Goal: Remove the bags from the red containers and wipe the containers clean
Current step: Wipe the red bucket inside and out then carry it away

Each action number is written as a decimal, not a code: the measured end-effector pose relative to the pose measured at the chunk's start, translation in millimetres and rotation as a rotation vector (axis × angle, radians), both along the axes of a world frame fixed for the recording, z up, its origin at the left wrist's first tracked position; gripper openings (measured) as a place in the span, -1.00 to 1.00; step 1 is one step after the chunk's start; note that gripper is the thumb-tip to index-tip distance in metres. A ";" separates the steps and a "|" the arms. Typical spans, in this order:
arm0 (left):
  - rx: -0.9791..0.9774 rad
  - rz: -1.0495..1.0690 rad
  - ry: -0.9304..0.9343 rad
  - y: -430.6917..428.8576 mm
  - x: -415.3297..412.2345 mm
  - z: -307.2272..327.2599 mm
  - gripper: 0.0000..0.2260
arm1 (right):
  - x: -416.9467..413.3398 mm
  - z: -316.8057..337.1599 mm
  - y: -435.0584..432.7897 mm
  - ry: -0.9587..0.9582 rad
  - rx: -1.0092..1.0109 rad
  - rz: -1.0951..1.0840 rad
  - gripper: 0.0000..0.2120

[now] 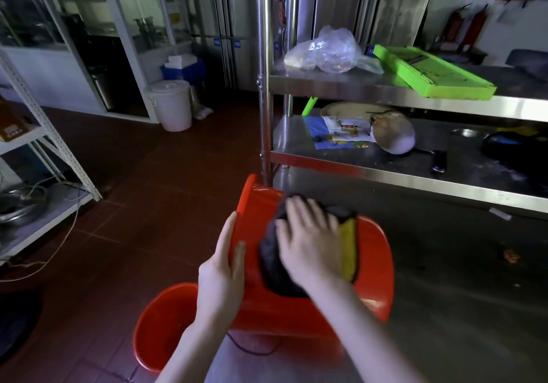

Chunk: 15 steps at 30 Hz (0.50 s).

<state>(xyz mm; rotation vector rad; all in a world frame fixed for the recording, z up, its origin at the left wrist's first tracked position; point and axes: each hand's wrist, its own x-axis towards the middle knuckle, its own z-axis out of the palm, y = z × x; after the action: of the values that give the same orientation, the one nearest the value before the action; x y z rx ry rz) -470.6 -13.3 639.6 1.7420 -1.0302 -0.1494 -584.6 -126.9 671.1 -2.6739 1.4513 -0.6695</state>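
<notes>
Steel worktop [444, 293] at the near right of a kitchen, carrying the work. Left hand [221, 267] grasps the left rim of a red container [375, 267] tipped toward the viewer, thumb on the inside. Right hand [308, 234] lies flat, fingers spread and released, pressing a dark cloth [271, 264] with a yellow face against what appears to be the inner wall. No bag shows in this container. Second red container [157, 326] stands on the tiled floor [133, 175] at near left, its inside mostly hidden. Clear plastic bag [324, 50] lies on the far shelf [355, 87]. Step in hand, as judged: wiping. Next move probably calls for turning the container under the left hand so the cloth reaches unwiped wall.
</notes>
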 end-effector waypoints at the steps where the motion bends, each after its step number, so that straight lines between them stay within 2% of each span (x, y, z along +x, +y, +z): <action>1: -0.004 0.015 -0.017 -1.2 -0.5 -2.6 -0.58 | 16.3 1.8 10.8 -0.025 -0.028 0.096 -0.44; 3: -0.002 0.041 0.004 -1.1 -0.1 -5.3 -0.56 | 31.3 2.7 22.3 -0.033 -0.027 0.200 -0.46; 6: -0.019 0.020 0.026 0.3 0.8 -3.9 -0.63 | 5.0 -4.0 7.9 -0.028 -0.023 0.176 -0.44; 10: -0.006 0.004 0.083 -0.3 0.1 -3.7 -0.61 | -72.7 -19.8 -27.3 0.007 0.010 -0.080 -0.44; 12: -0.032 0.008 0.075 -0.2 -2.6 -4.2 -0.59 | -103.3 -24.4 -42.5 -0.018 0.098 -0.212 -0.50; 15: -0.055 -0.002 0.049 0.4 -8.9 -7.6 -0.58 | -104.2 -24.3 -52.3 0.016 0.196 -0.298 -0.54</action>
<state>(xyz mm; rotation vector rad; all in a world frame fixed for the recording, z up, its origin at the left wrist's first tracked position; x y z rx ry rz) -479.6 -12.9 632.0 1.6798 -0.9910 -0.1629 -688.7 -179.2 646.8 -2.3477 1.8352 -0.4874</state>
